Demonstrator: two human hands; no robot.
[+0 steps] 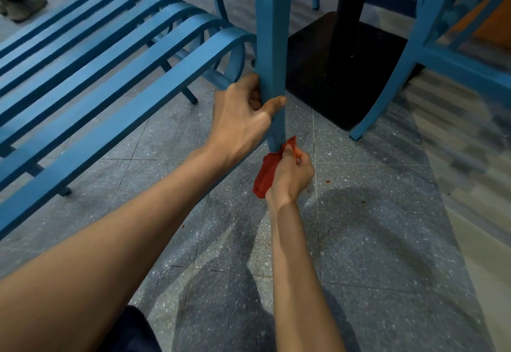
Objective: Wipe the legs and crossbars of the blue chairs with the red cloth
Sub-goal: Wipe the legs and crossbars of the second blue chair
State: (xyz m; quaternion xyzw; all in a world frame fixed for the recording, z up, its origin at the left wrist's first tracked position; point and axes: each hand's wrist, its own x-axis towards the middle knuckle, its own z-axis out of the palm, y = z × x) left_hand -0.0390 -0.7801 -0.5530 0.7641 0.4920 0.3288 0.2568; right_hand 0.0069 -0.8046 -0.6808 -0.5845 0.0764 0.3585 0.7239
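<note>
Gripping blue chair leg at mid-height w/ left hand: fingers curled tight round its left side, thumb pressed across near face. Just below, pinching red cloth in right hand, fingers bunched closed on fabric, cloth's top edge against leg's lower end, rest hanging by wrist. Left of leg, slatted blue seat, close beside; touching or not, can't tell. Far right of leg, black table base; further right, another blue chair. Below, speckled grey tile floor.
</note>
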